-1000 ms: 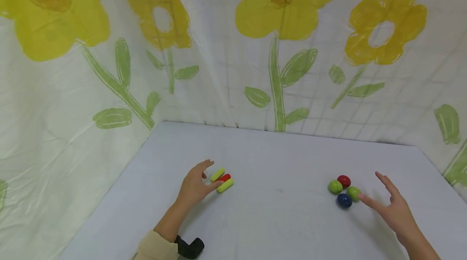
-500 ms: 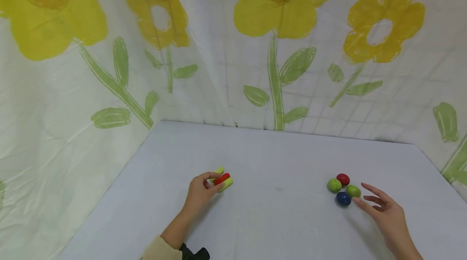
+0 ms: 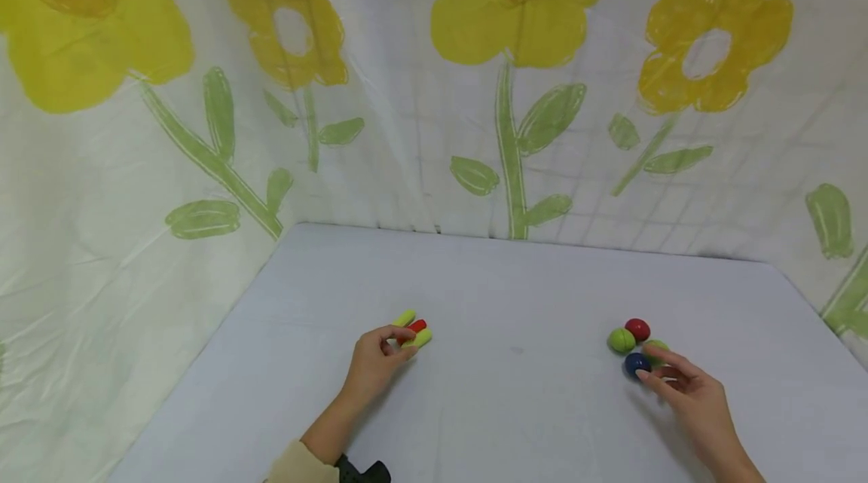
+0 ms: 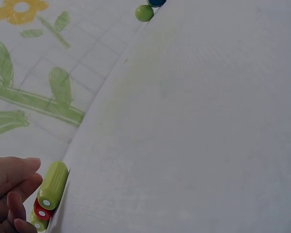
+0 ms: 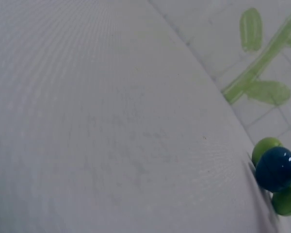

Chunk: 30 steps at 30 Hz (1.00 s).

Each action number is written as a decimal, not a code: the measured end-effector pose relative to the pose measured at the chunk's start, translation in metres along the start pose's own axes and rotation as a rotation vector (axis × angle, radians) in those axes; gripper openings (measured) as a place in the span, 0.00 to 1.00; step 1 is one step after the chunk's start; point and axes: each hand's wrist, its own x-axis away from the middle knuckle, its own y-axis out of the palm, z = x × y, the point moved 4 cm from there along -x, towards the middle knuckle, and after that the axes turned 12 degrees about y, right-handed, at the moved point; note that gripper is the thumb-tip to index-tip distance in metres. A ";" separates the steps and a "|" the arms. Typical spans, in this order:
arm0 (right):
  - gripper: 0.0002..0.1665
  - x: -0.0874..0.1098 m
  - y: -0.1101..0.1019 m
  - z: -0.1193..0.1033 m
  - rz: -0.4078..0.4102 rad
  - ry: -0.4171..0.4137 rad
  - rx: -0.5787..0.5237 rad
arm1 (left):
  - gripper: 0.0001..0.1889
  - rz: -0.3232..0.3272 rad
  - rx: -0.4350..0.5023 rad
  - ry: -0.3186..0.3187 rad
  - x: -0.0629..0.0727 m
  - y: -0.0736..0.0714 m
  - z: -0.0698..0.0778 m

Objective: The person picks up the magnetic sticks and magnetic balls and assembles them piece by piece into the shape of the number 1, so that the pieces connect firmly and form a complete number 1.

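Two-handed work on a bench (image 3: pixel 515 423).
Nearest, right hand (image 3: pixel 697 398), with blue ball (image 3: pixel 634 364) leftward at the thumb tip; slightly farther, left hand (image 3: pixel 373 364), with yellow-green cylinder (image 3: pixel 423 337) rightward at the fingertips, long axis slanting away rightward. Grasping or released: indeterminable for both.

No words, letters or numbers could be read anywhere. Nothing could be read on the little green and red sticks (image 4: pixel 53 183), on the shiny balls (image 5: pixel 276 169), on the white table (image 3: pixel 515 294) or on the flowery cloth (image 3: pixel 380 189).
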 end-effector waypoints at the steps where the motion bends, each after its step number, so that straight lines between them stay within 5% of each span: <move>1: 0.27 0.000 0.000 0.000 0.002 -0.003 0.015 | 0.10 -0.002 -0.004 0.001 0.000 0.000 -0.001; 19: 0.28 0.000 0.003 0.001 0.016 0.001 0.113 | 0.12 0.021 -0.047 0.054 0.001 0.000 0.000; 30: 0.24 0.001 0.005 0.003 0.085 -0.077 0.241 | 0.11 0.022 -0.276 0.272 0.007 0.006 0.006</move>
